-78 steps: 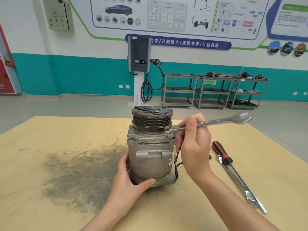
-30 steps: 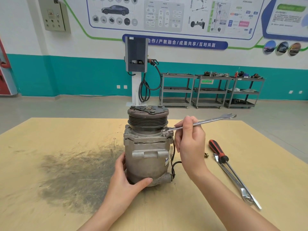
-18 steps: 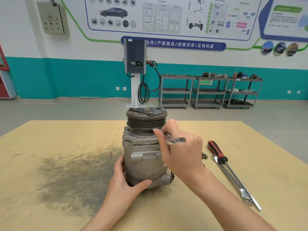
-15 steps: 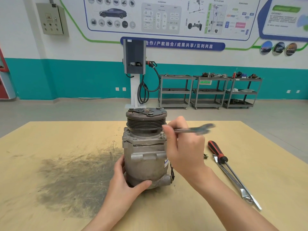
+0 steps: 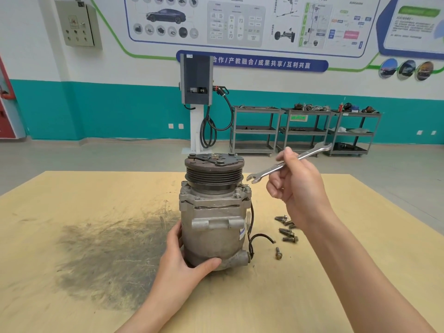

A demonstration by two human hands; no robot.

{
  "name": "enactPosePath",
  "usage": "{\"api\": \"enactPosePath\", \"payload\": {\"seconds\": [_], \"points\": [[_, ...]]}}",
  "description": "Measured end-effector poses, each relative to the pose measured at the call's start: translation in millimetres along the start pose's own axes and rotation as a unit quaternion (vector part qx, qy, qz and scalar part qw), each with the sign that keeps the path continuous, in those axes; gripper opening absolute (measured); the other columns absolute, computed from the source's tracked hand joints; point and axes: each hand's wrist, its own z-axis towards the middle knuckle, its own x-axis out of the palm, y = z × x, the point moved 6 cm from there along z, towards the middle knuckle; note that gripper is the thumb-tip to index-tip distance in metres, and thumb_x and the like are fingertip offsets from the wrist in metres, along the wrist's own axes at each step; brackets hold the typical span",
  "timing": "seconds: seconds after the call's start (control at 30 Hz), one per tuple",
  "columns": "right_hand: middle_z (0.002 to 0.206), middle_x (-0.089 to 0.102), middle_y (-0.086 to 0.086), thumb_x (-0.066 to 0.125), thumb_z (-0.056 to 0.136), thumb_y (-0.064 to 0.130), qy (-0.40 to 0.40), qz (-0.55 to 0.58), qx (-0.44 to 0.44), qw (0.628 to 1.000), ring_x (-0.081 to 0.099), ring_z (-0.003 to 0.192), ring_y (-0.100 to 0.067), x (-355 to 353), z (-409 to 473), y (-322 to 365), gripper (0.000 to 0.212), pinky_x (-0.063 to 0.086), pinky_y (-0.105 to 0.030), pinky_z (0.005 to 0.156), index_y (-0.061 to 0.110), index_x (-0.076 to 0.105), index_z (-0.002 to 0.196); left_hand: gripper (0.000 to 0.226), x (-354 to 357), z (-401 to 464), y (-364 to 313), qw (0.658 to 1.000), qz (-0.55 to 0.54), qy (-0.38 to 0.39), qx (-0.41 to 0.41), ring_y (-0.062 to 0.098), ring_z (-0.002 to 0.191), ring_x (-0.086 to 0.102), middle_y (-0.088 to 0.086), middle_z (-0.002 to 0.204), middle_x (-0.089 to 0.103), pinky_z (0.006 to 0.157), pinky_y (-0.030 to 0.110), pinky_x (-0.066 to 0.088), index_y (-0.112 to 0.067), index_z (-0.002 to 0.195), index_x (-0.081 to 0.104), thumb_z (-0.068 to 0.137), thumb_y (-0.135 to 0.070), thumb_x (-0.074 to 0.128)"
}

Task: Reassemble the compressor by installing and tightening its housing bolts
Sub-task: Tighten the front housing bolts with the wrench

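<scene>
Head view: the compressor (image 5: 213, 212) stands upright at frame centre on the wooden table (image 5: 72, 193), the left hand (image 5: 182, 258) wrapped around its lower body. The right hand (image 5: 298, 186), fingers pinched on the open-end wrench (image 5: 288, 163), has lifted the wrench's open end off the housing bolt (image 5: 237, 193) it was turning a second ago. Loose bolts (image 5: 287, 230) wait right of centre, so more installing likely remains.
</scene>
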Motion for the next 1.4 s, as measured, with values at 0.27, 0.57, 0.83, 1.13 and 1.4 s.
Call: {"api": "enactPosePath", "payload": {"seconds": [0.27, 0.57, 0.83, 1.13, 1.4], "points": [[0.045, 0.045, 0.0, 0.029, 0.106, 0.036, 0.006, -0.009, 0.011, 1.0, 0.043, 0.038, -0.014, 0.8, 0.9, -2.2, 0.039, 0.032, -0.025, 0.043, 0.011, 0.052, 0.086, 0.106, -0.1, 0.7, 2.6, 1.0, -0.008, 0.003, -0.006, -0.029, 0.103, 0.045, -0.043, 0.118, 0.042, 0.083, 0.009, 0.042, -0.051, 0.133, 0.021, 0.052, -0.042, 0.089], [0.043, 0.04, 0.001, 0.032, 0.105, 0.035, 0.023, 0.076, 0.067, 0.995, 0.039, 0.036, -0.013, 4.4, 2.2, -14.5, 0.038, 0.036, -0.021, 0.038, 0.011, 0.05, 0.081, 0.107, -0.2, 2.0, 6.0, 1.0, -0.01, 0.005, -0.006, -0.026, 0.108, 0.045, -0.039, 0.123, 0.043, 0.093, 0.016, 0.04, -0.047, 0.138, 0.023, 0.056, -0.036, 0.09], [0.045, 0.038, 0.001, 0.033, 0.105, 0.037, 0.017, 0.118, 0.092, 0.989, 0.036, 0.037, -0.011, 3.8, 6.2, -26.4, 0.038, 0.035, -0.02, 0.037, 0.011, 0.05, 0.082, 0.11, -1.2, 1.9, 6.4, 1.0, -0.008, 0.009, -0.008, -0.024, 0.109, 0.046, -0.043, 0.12, 0.044, 0.09, 0.014, 0.04, -0.052, 0.135, 0.023, 0.048, -0.049, 0.089], [0.045, 0.037, 0.0, 0.033, 0.105, 0.035, 0.003, 0.139, 0.122, 0.983, 0.035, 0.038, -0.013, -1.7, 10.5, -33.9, 0.038, 0.035, -0.021, 0.037, 0.01, 0.049, 0.081, 0.108, -1.2, 1.8, 3.9, 1.0, -0.006, 0.003, -0.004, -0.026, 0.108, 0.046, -0.043, 0.119, 0.046, 0.087, 0.012, 0.042, -0.048, 0.137, 0.023, 0.051, -0.044, 0.089], [0.045, 0.04, 0.0, 0.033, 0.105, 0.036, 0.037, 0.174, 0.165, 0.97, 0.04, 0.038, -0.013, 3.8, 11.2, -45.6, 0.037, 0.036, -0.02, 0.039, 0.011, 0.05, 0.083, 0.109, -0.8, 1.5, 3.1, 1.0, -0.008, 0.005, 0.001, -0.026, 0.107, 0.046, -0.038, 0.122, 0.047, 0.077, -0.001, 0.041, -0.049, 0.136, 0.024, 0.048, -0.047, 0.089]]}}
